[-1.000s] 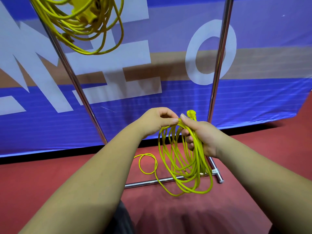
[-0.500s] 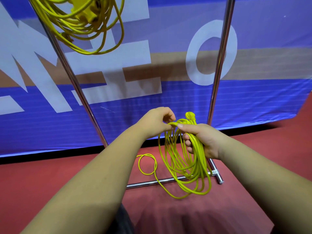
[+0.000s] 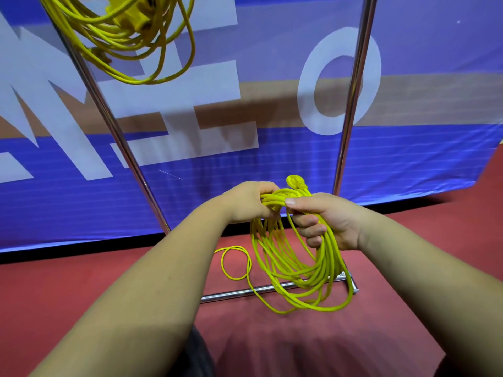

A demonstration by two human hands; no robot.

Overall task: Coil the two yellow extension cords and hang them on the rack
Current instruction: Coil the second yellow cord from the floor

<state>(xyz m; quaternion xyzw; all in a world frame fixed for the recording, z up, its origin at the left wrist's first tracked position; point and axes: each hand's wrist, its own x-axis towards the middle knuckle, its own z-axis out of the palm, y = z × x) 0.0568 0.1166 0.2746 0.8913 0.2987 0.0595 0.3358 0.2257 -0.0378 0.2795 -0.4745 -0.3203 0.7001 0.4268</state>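
A coiled yellow extension cord [image 3: 294, 270] hangs in several loops from my right hand [image 3: 324, 216], which grips the top of the bundle; its plug [image 3: 295, 182] sticks up just above my thumb. My left hand [image 3: 246, 202] pinches the strands at the top left of the same coil. A loose tail of this cord [image 3: 234, 263] curls on the red floor below. A second yellow cord [image 3: 128, 36], coiled with its socket block, hangs at the top left on the chrome rack [image 3: 351, 104].
The rack's left pole [image 3: 109, 115] slants up, and its base bar [image 3: 258, 291] lies on the red floor [image 3: 81, 289] under the coil. A blue banner with large white letters [image 3: 190, 110] stands right behind the rack.
My left hand has moved closer to my right and now holds the coil's top strands. The bundle has shifted slightly in my right grip; the loose tail on the floor is unchanged.
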